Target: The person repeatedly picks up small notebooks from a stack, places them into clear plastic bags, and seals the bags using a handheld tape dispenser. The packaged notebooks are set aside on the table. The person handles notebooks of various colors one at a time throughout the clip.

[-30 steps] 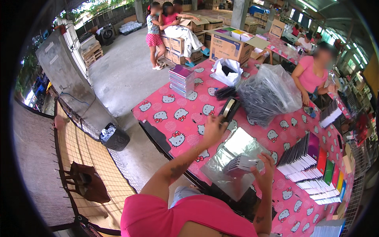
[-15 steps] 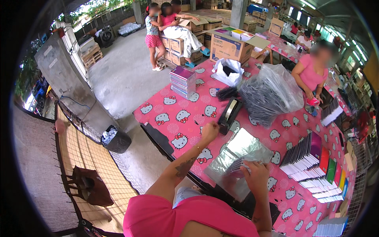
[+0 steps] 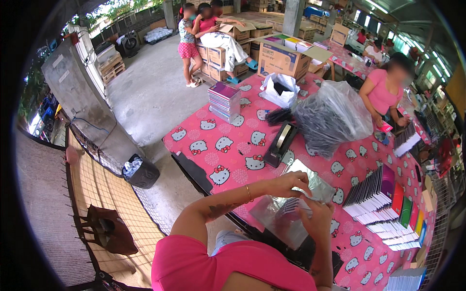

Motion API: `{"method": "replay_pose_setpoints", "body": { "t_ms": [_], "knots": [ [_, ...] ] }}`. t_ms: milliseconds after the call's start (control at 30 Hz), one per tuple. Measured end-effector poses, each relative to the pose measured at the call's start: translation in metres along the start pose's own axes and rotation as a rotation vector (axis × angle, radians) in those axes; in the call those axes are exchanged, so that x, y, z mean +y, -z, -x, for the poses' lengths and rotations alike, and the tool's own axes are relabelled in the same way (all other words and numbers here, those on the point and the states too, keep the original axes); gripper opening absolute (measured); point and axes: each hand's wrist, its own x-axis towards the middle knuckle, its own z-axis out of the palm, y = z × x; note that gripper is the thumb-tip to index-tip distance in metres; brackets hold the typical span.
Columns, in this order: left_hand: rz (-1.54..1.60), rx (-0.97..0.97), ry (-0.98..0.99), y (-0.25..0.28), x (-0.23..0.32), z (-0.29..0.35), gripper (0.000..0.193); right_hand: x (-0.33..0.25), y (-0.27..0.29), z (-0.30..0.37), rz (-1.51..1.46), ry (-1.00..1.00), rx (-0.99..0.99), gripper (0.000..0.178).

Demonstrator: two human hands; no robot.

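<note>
My two hands meet over a clear plastic bag (image 3: 279,225) at the near edge of the pink-patterned table (image 3: 216,157). My left hand (image 3: 290,185) has its fingers pinched together at the upper part of the bag; whatever lies between them is too small to make out. My right hand (image 3: 316,217) is closed on the plastic beside it, fingertips nearly touching the left. White ridged edges, like stacked spiral notebooks (image 3: 290,205), show partly under the right fingers. A black tape dispenser (image 3: 280,144) with a roll stands just beyond my hands.
Stacked notebooks (image 3: 371,196) stand to the right; a wrapped notebook stack (image 3: 224,102) sits far left. A large bag of black strips (image 3: 330,116) and a white bag (image 3: 280,90) lie beyond the dispenser. A co-worker (image 3: 386,92) is at the far right; a bin (image 3: 141,172) stands left.
My left hand has left the tape dispenser and come right and nearer, to the bag beside my right hand. My right hand's fingers have closed on the plastic. The dispenser has shifted slightly.
</note>
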Motion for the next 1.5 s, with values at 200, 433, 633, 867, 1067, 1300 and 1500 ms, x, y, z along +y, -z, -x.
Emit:
{"method": "replay_pose_setpoints", "body": {
  "t_ms": [200, 433, 633, 867, 1067, 1300, 1500],
  "knots": [
    [-0.092, 0.048, -0.053, 0.002, -0.003, -0.006, 0.015, 0.066, -0.002, 0.041, -0.359, -0.193, 0.281, 0.053],
    [-0.278, 0.082, -0.178, -0.041, -0.010, -0.033, 0.015, 0.096, -0.058, 0.045, -0.259, 0.148, 0.060, 0.049],
    [-0.326, 0.137, 0.069, -0.065, -0.026, -0.028, 0.059, 0.087, -0.059, 0.035, -0.441, 0.149, 0.067, 0.046],
    [0.297, 0.134, 0.675, -0.054, -0.028, -0.013, 0.082, 0.098, -0.072, 0.022, -1.117, -0.215, 0.403, 0.038],
    [0.214, 0.162, 0.439, -0.067, -0.032, -0.001, 0.038, 0.118, -0.076, 0.004, -1.234, -0.265, 0.022, 0.028],
    [0.491, 0.231, 0.478, -0.070, -0.036, -0.003, 0.040, 0.116, -0.066, -0.015, -1.132, -0.281, 0.039, 0.023],
    [0.471, 0.363, 0.446, -0.074, -0.015, -0.007, 0.036, 0.117, -0.055, -0.017, -0.812, -0.182, 0.188, 0.030]
  ]
}}
